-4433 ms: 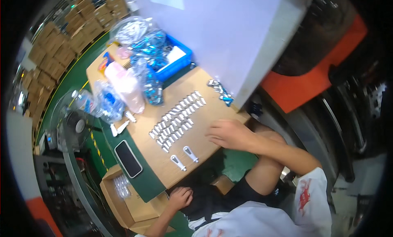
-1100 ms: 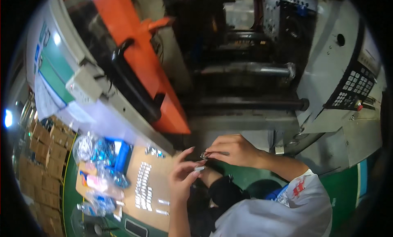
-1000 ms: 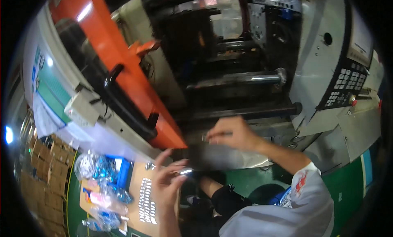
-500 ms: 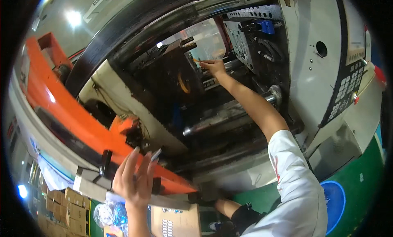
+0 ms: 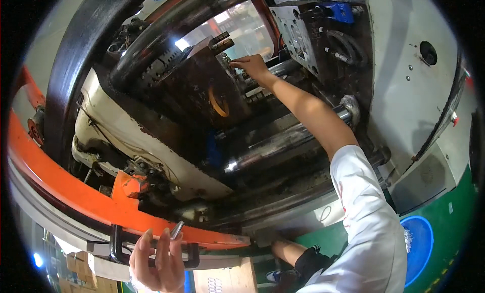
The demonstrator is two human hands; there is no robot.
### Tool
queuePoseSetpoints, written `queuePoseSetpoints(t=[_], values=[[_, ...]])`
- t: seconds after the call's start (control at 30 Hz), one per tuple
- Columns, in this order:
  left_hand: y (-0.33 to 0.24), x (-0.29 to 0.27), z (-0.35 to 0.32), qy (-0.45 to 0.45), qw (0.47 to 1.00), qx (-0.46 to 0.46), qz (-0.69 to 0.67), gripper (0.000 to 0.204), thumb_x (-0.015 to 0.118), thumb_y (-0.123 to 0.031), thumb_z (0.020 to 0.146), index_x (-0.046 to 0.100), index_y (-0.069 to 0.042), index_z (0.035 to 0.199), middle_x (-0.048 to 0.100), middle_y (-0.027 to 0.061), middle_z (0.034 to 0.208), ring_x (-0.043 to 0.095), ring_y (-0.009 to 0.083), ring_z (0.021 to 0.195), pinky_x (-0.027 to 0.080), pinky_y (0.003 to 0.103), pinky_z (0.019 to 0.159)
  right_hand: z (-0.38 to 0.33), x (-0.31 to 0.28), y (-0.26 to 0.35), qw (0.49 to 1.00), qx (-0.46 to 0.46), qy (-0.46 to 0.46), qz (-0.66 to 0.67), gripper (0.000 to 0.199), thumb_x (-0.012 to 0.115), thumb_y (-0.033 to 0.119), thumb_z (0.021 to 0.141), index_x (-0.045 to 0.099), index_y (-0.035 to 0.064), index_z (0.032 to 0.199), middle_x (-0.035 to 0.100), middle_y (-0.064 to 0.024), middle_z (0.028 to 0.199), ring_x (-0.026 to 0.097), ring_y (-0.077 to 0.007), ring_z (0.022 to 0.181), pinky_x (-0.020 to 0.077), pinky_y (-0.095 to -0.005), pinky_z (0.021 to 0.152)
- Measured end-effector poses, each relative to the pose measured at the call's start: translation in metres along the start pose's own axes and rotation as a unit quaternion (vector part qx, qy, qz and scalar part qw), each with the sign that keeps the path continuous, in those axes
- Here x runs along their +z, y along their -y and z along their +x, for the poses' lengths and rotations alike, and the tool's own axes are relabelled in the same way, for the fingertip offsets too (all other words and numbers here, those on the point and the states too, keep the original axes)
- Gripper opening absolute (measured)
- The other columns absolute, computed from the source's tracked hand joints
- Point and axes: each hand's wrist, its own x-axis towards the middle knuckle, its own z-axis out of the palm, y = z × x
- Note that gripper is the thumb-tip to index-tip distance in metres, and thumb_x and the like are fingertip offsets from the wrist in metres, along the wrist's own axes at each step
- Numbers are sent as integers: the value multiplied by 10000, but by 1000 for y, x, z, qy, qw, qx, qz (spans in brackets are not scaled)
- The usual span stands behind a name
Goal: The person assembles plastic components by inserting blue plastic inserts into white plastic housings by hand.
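Observation:
My right hand (image 5: 251, 67) reaches into an injection moulding machine, with its fingers closed together at the inner face of the dark steel mould block (image 5: 194, 85). Whatever lies between those fingertips is too small to make out. A yellow-orange ring or strap (image 5: 219, 104) hangs on the block's near side. Low on the left, my left hand (image 5: 157, 262) points its fingers upward, pinching a small shiny silver metal piece (image 5: 177, 230) between them. That hand is beside the black handle (image 5: 117, 245) of the orange safety door (image 5: 65, 184).
Thick steel tie bars (image 5: 273, 141) cross the machine bay. On the right is the perforated mould plate (image 5: 295, 35) with a blue fitting (image 5: 342, 12). Below stand a blue bin (image 5: 418, 252) and a cardboard box (image 5: 247, 275) with rows of small silvery parts.
The view has shifted, with the machine bay appearing larger. My left hand sits lower in view, still with the metal piece. My right hand stays at the mould block, a little farther up its face.

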Motion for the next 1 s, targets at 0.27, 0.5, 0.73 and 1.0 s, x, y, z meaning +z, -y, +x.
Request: queuePoseSetpoints(t=[0.27,0.5,0.73,1.0], values=[[1,-3,2,-14,999,30,-18,270,758,-69,846,696,4,1098,443,114,1300,632,239,1064,478,288,659,-8,5,13,997,51,9,51,267,751,241,862,754,59,1057,739,-27,940,648,-91,828,488,-244,738],[0,-2,0,-18,999,30,-27,265,755,-76,852,696,15,1094,441,121,1293,634,245,1059,499,306,686,-7,0,7,997,73,6,39,291,766,286,851,760,77,1053,729,-2,927,625,-85,843,481,-252,731],[-1,-8,6,-13,998,49,-27,271,762,-82,845,696,28,1083,445,141,1280,627,271,1047,520,302,701,-16,3,20,997,53,-5,-48,327,722,268,888,723,36,1119,720,-9,1018,623,-98,905,473,-265,792],[0,-3,0,-52,997,38,-44,248,771,-75,829,714,41,1040,473,143,1253,626,269,1011,527,308,699,-40,12,47,971,86,157,160,694,369,-158,742,505,18,1399,437,-74,1488,372,-183,1376,324,-280,1092]])
